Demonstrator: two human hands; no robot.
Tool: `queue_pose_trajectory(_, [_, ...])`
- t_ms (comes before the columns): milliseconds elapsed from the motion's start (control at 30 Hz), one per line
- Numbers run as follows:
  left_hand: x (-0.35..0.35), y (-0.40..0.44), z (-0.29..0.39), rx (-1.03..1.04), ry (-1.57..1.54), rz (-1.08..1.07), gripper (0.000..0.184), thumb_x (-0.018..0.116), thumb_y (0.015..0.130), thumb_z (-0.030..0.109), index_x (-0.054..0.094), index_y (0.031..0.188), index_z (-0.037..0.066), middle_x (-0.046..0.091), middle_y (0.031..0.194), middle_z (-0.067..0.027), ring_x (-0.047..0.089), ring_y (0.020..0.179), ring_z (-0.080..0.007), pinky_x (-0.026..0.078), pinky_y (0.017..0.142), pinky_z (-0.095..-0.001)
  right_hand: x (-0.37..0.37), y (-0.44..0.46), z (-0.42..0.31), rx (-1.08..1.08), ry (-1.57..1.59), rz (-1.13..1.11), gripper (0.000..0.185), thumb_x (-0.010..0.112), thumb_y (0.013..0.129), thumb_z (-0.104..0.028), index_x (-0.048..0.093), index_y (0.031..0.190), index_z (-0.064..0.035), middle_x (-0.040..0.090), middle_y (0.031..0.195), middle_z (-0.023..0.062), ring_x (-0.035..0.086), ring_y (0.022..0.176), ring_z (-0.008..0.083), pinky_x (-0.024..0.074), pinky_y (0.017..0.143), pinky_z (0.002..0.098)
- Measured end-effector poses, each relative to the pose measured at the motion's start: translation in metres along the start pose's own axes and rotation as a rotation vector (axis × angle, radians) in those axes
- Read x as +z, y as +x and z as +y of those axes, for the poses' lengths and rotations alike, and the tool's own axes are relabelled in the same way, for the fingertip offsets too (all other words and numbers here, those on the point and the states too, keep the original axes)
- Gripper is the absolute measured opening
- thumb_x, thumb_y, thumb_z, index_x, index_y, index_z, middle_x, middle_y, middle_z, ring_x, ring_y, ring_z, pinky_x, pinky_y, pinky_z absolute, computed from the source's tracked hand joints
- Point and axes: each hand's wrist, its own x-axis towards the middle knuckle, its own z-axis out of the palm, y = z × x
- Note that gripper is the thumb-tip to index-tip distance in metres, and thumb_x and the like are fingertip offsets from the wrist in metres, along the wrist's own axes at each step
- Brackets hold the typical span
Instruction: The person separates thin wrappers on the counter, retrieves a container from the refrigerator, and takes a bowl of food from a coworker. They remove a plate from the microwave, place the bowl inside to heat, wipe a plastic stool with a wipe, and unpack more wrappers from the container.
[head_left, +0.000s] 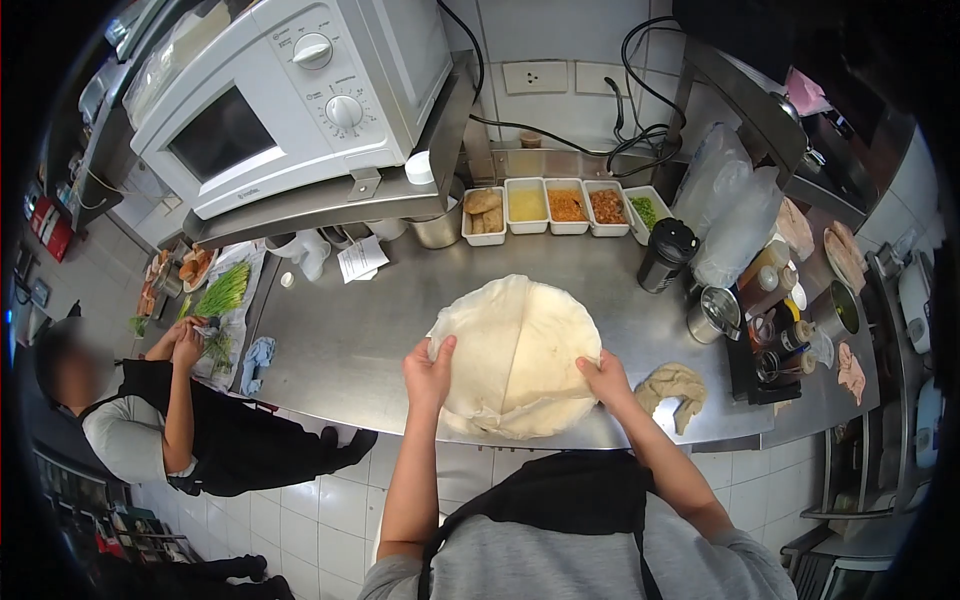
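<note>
A large round flatbread or dough sheet [515,350], pale and thin with a crease down its middle, is held out in front of me over the steel counter's front edge. Its lower part looks layered and loosely folded. My left hand [428,372] grips the left rim, thumb on top and fingers hidden underneath. On the opposite rim, my right hand [605,382] pinches the sheet the same way. A crumpled beige cloth [672,392] lies on the counter just right of my right hand.
Along the back of the steel counter [350,320] stand white tubs of chopped ingredients [568,207]. A microwave [290,100] sits on a shelf above. At right are a black tumbler [668,255] and bottles [775,300]. A co-worker [150,420] handles greens at left.
</note>
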Motion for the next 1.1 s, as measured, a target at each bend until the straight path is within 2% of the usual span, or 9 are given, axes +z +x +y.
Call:
queue_pose_trajectory(533, [-0.07, 0.014, -0.03, -0.056, -0.142, 0.283, 0.027, 0.069, 0.086, 0.022, 0.067, 0.09, -0.005, 0.069, 0.082, -0.0083, 0.059, 0.072, -0.0098, 0.048, 0.066, -0.026, 0.011, -0.001, 0.008, -0.046, -0.106, 0.114, 0.026, 0.061, 0.085, -0.017, 0.062, 0.104, 0.0, 0.069, 0.093, 0.0157, 0.066, 0.084, 0.0225, 0.0494, 0.075, 0.0347])
queue_pose_trajectory(733, [-0.165, 0.039, -0.034, -0.01, 0.006, 0.433, 0.028, 0.066, 0.088, 0.024, 0.066, 0.094, -0.004, 0.068, 0.088, -0.0072, 0.06, 0.075, -0.0114, 0.048, 0.069, -0.0269, 0.001, 0.012, 0.023, 0.101, 0.099, 0.075, 0.027, 0.062, 0.085, -0.016, 0.062, 0.106, 0.001, 0.069, 0.093, 0.0148, 0.065, 0.084, 0.0213, 0.0503, 0.075, 0.035])
queue_pose_trajectory(833, [-0.204, 0.031, -0.013, -0.022, 0.002, 0.461, 0.033, 0.064, 0.089, 0.027, 0.064, 0.1, -0.004, 0.067, 0.091, -0.0076, 0.061, 0.078, -0.0135, 0.048, 0.071, -0.0288, -0.008, 0.016, 0.021, 0.069, -0.205, 0.019, 0.024, 0.06, 0.088, -0.013, 0.062, 0.107, 0.0011, 0.068, 0.095, 0.0094, 0.063, 0.083, 0.0159, 0.0505, 0.074, 0.0319])
queue_pose_trajectory(867, [-0.214, 0.029, -0.008, -0.046, 0.007, 0.492, 0.032, 0.064, 0.089, 0.026, 0.064, 0.1, -0.004, 0.067, 0.09, -0.0072, 0.061, 0.079, -0.0133, 0.048, 0.071, -0.0292, -0.008, 0.016, 0.017, 0.115, -0.169, 0.009, 0.032, 0.064, 0.084, -0.018, 0.061, 0.11, 0.0004, 0.068, 0.099, 0.0145, 0.065, 0.087, 0.0229, 0.0507, 0.077, 0.0363])
queue_pose_trajectory(900, [-0.216, 0.028, 0.001, 0.046, -0.059, 0.495, 0.03, 0.063, 0.089, 0.025, 0.064, 0.1, -0.003, 0.067, 0.091, -0.0064, 0.06, 0.079, -0.0128, 0.048, 0.072, -0.0283, -0.009, 0.02, 0.025, 0.052, -0.143, -0.001, 0.028, 0.061, 0.086, -0.012, 0.061, 0.112, -0.0001, 0.068, 0.098, 0.0118, 0.064, 0.087, 0.0181, 0.0512, 0.078, 0.0344])
queue_pose_trajectory(967, [-0.219, 0.023, 0.018, -0.034, -0.046, 0.503, 0.032, 0.065, 0.087, 0.025, 0.063, 0.102, -0.004, 0.066, 0.094, -0.0063, 0.058, 0.084, -0.0126, 0.046, 0.076, -0.0288, -0.014, 0.028, 0.025, -0.011, -0.215, -0.06, 0.037, 0.066, 0.081, -0.016, 0.06, 0.113, 0.0011, 0.068, 0.101, 0.0161, 0.064, 0.092, 0.0246, 0.05, 0.083, 0.0373])
queue_pose_trajectory(1000, [-0.219, 0.026, 0.011, -0.028, -0.021, 0.513, 0.035, 0.067, 0.085, 0.027, 0.063, 0.101, -0.005, 0.066, 0.094, -0.0088, 0.059, 0.085, -0.0143, 0.047, 0.076, -0.0313, -0.015, 0.01, -0.023, -0.002, -0.234, -0.052, 0.05, 0.07, 0.077, -0.021, 0.053, 0.118, 0.0028, 0.064, 0.108, 0.0211, 0.062, 0.099, 0.0296, 0.0491, 0.086, 0.0395])
queue_pose_trajectory(1033, [-0.212, 0.029, -0.001, 0.028, 0.082, 0.614, 0.039, 0.068, 0.083, 0.029, 0.063, 0.099, -0.006, 0.066, 0.093, -0.0114, 0.059, 0.085, -0.0161, 0.047, 0.076, -0.0334, -0.017, 0.025, -0.005, 0.051, -0.57, 0.016, 0.062, 0.072, 0.073, -0.023, 0.046, 0.123, 0.0031, 0.059, 0.116, 0.0244, 0.059, 0.106, 0.0341, 0.0471, 0.089, 0.0415])
queue_pose_trajectory(1100, [-0.187, 0.016, 0.044, 0.09, -0.004, 0.511, 0.038, 0.069, 0.083, 0.029, 0.064, 0.093, -0.007, 0.066, 0.086, -0.0121, 0.06, 0.079, -0.0177, 0.048, 0.073, -0.0336, -0.006, 0.002, -0.052, -0.24, -0.838, 0.225, 0.058, 0.064, 0.082, -0.027, 0.042, 0.128, 0.0006, 0.056, 0.122, 0.0219, 0.057, 0.109, 0.0352, 0.0455, 0.092, 0.0442])
